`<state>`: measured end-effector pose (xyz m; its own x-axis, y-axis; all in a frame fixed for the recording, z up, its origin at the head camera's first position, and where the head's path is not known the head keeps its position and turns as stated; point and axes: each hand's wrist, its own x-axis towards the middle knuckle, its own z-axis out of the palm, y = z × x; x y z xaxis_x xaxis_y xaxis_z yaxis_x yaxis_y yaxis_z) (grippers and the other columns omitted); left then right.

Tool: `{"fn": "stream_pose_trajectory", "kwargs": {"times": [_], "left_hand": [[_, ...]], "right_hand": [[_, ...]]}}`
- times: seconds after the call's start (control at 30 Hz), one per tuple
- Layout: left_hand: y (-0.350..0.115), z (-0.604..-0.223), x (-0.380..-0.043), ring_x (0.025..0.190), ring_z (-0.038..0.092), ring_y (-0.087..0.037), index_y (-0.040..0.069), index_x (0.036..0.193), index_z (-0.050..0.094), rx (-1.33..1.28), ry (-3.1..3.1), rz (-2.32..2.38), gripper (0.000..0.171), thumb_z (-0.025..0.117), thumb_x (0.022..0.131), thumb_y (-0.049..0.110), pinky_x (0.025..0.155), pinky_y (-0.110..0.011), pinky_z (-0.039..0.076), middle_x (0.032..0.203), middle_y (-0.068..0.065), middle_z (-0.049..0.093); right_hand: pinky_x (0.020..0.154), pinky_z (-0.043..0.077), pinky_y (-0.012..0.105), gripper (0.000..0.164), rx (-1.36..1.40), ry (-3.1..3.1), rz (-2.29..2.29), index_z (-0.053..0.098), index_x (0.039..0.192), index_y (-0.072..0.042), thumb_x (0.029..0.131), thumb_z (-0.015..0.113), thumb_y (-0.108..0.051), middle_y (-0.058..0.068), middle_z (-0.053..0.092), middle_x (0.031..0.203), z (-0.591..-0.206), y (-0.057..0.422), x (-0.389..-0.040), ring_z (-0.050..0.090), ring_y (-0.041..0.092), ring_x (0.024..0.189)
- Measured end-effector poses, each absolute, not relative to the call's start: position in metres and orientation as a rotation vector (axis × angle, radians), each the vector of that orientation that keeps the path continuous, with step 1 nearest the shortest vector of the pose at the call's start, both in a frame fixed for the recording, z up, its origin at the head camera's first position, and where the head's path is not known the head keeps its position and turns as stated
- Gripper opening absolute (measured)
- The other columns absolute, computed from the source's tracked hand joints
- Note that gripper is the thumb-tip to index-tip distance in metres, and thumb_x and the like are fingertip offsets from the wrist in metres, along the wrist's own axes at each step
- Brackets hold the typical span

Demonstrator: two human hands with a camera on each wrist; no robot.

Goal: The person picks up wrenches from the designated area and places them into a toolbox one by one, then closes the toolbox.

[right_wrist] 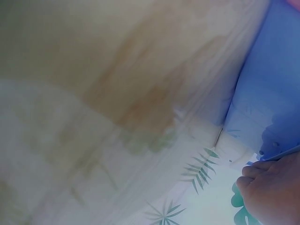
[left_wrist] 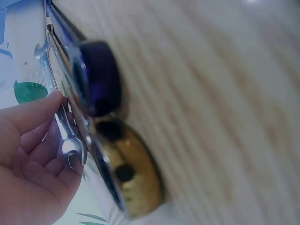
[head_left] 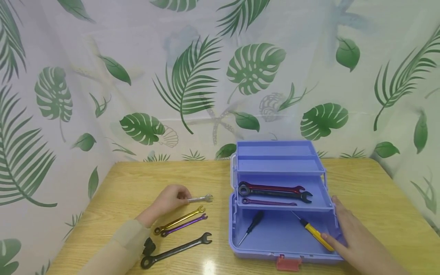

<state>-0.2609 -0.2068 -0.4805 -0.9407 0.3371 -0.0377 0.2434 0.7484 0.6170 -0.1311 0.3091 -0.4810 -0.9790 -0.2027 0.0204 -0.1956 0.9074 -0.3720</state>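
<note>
My left hand [head_left: 172,199] pinches a small silver combination wrench [head_left: 200,199] between thumb and fingers, low over the table's left side. The left wrist view shows the wrench's [left_wrist: 64,124] open end by the curled fingers. Beside it lie a gold wrench [head_left: 180,220], a purple wrench [head_left: 185,224] and a larger black wrench [head_left: 178,250]. My right hand [head_left: 357,236] holds the right side wall of an open blue toolbox [head_left: 254,254], thumb over the rim, fingers outside. Under the thumb is a yellow-handled screwdriver [head_left: 317,236]; a black screwdriver [head_left: 254,224] lies in the box bottom.
The toolbox's middle tray [head_left: 314,181] carries a red wrench [head_left: 275,187], a black wrench [head_left: 275,193] and a small purple wrench [head_left: 269,202]. Its upper tray [head_left: 278,164] stands behind. A red latch [head_left: 288,263] hangs in front. A leaf-print cloth [head_left: 206,152] rises behind the wooden table [head_left: 144,177].
</note>
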Motion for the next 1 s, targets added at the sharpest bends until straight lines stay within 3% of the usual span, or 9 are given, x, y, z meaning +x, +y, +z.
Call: {"fn": "stream_pose_trajectory", "kwargs": {"times": [0.3,0.8,1.0], "left_hand": [[-0.202,-0.474,-0.258,0.083,0.066,-0.013,0.002,0.094,0.079,0.428,2.826,0.976,0.008,0.074,0.093,-0.004,0.080,-0.032,0.058,0.089,-0.007,0.077],[-0.191,-0.455,-0.254,0.082,0.062,-0.014,0.004,0.094,0.077,0.422,2.888,0.911,0.011,0.070,0.097,-0.003,0.077,-0.033,0.055,0.090,-0.006,0.075],[-0.188,-0.443,-0.253,0.086,0.067,-0.018,0.004,0.096,0.076,0.422,2.896,0.946,0.010,0.069,0.099,-0.002,0.078,-0.036,0.059,0.093,-0.008,0.076]], "right_hand": [[0.106,0.036,0.083,0.104,-0.339,3.053,-0.650,-0.005,0.169,0.001,0.105,0.061,-0.049,0.040,0.024,0.167,-0.482,0.310,-0.130,0.036,0.065,0.145],[0.107,0.036,0.083,0.105,-0.331,3.056,-0.620,-0.005,0.168,0.001,0.105,0.061,-0.051,0.041,0.025,0.166,-0.483,0.309,-0.130,0.036,0.065,0.144],[0.107,0.035,0.084,0.105,-0.299,3.044,-0.593,-0.007,0.168,0.001,0.105,0.057,-0.053,0.042,0.025,0.165,-0.482,0.309,-0.131,0.036,0.065,0.144]]}}
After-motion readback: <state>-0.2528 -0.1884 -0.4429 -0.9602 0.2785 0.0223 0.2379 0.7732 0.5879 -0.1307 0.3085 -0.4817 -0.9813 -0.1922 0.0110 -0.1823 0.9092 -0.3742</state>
